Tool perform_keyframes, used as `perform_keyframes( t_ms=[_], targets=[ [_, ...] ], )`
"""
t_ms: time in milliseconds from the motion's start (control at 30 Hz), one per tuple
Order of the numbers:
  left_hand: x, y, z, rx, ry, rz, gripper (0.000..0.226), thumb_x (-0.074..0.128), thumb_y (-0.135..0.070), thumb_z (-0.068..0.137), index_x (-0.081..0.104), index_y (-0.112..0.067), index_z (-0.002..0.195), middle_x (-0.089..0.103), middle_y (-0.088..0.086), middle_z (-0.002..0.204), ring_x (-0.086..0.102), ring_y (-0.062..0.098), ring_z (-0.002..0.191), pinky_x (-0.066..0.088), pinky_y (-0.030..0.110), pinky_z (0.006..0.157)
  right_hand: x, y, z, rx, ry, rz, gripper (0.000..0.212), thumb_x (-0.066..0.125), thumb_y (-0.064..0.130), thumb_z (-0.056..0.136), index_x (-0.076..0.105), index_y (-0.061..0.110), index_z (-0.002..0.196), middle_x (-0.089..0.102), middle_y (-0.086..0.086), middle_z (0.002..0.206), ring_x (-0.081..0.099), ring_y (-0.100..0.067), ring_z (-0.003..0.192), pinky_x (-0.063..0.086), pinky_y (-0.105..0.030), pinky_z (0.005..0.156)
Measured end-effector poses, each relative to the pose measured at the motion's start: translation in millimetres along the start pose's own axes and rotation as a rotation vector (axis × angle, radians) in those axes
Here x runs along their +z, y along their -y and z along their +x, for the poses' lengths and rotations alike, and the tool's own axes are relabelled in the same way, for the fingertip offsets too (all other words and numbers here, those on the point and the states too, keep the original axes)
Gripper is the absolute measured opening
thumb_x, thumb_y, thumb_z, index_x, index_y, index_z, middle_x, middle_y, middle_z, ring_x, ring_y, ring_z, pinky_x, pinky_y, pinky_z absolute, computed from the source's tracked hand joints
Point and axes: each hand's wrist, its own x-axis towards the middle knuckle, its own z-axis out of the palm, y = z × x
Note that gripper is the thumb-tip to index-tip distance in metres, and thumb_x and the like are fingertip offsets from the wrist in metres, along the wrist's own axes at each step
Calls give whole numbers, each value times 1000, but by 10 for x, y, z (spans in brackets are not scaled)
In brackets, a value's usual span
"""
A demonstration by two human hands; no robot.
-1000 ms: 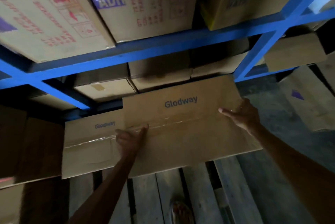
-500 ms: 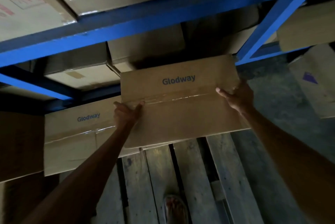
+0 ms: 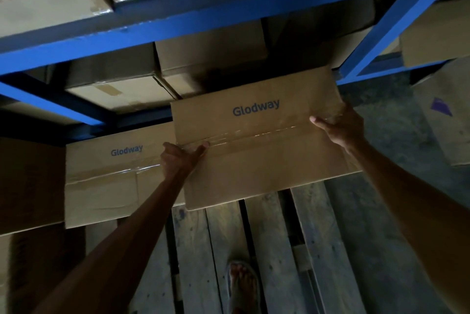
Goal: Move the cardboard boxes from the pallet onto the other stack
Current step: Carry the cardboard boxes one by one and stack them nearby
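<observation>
1. Box [image 3: 262,151], brown cardboard with "Glodway" print and a taped seam across the top, was up in both hands. It sat over the far part of the pallet [image 3: 320,250], top face tilted toward the camera.
2. Left hand [image 3: 181,159] clamped the box's left edge at the tape seam, thumb on the top face; the other fingers were out of sight. Right hand [image 3: 338,129] grasped the right edge the same way, thumb lying on top.
3. Second box [image 3: 109,176], same print, sat just to the left and lower. The held one overlapped its right end; whether they touched, couldn't tell.
4. Step, my read: lift/carry phase. The held box looked clear of the slats and wasn't set down anywhere yet.
5. Far side: blue rack beam [image 3: 203,16] overhead, with stacked cartons [image 3: 211,59] under it right behind the held box. A purple-marked carton [image 3: 442,120] stood at the right. Which one was the target stack, couldn't tell from this view.
6. Next move called for even squeeze on both edges and the box brought level. It needed clearance under the beam, then a square set-down on the other stack.
7. Watch item: sandalled foot [image 3: 241,280] stood on the near slats with gaps either side. Light was dim, so footing was the likely weak point.
</observation>
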Motion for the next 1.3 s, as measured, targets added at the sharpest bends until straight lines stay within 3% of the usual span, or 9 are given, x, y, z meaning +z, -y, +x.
perform_keyframes(
  t_ms=[367,433,567,667,867,1000,1067,1200,1300],
  targets=[
    [45,-46,-22,33,-46,-7,95,78,-59,66,35,-4,131,51,22,134,51,40,122,48,50,96,78,25,-129,52,-24,-3,95,79,62,65,44,7,133,61,-12,125,61,-30,113,46,-29,85],
    [64,-25,-46,30,-41,17,96,76,-62,66,35,-4,131,52,22,133,53,40,121,49,50,96,100,26,-175,88,-28,-50,102,74,69,65,37,9,139,55,-16,132,57,-33,118,50,-41,92],
    [-89,-18,-159,11,46,142,87,73,-59,73,41,-1,131,55,22,131,55,39,119,50,48,95,45,124,-533,99,92,-344,97,58,59,88,9,9,155,16,-21,158,25,-38,143,31,-51,111],
    [-501,67,-359,100,137,248,69,67,-52,82,49,-3,128,57,19,128,56,36,116,50,40,91,-16,343,-994,41,201,-383,85,55,55,91,17,12,153,28,-18,153,34,-37,138,37,-50,108],
    [-2087,399,-833,242,352,228,34,67,-43,85,69,-14,103,71,10,113,63,25,110,46,26,87,-122,1551,-2540,-147,367,-335,55,62,45,88,52,11,131,59,-12,131,55,-30,121,49,-41,97],
    [-3549,1308,-1145,218,371,112,24,73,-39,79,69,-15,78,73,17,89,69,35,93,53,34,79,148,2705,-4155,-324,436,-247,54,61,41,90,52,14,136,54,-7,141,53,-26,127,44,-34,104],
    [-4210,1913,-1259,222,327,78,19,73,-34,79,72,-19,67,73,5,71,69,33,91,55,33,81,400,3200,-4918,-404,449,-244,54,62,38,91,52,14,138,53,-6,142,50,-23,130,39,-28,106],
    [-5580,3269,-1450,226,205,122,30,66,-34,88,71,-13,108,70,10,116,61,26,115,45,27,89,1013,4053,-6496,-500,500,-201,48,67,37,89,60,12,130,61,-6,134,56,-23,124,41,-30,104],
    [-6738,4533,-1508,152,143,122,30,66,-40,87,71,-14,101,68,8,116,60,24,113,44,26,88,1586,4683,-7800,-519,550,-178,43,67,41,86,66,14,120,69,-8,119,63,-22,112,49,-32,93]
  ],
)
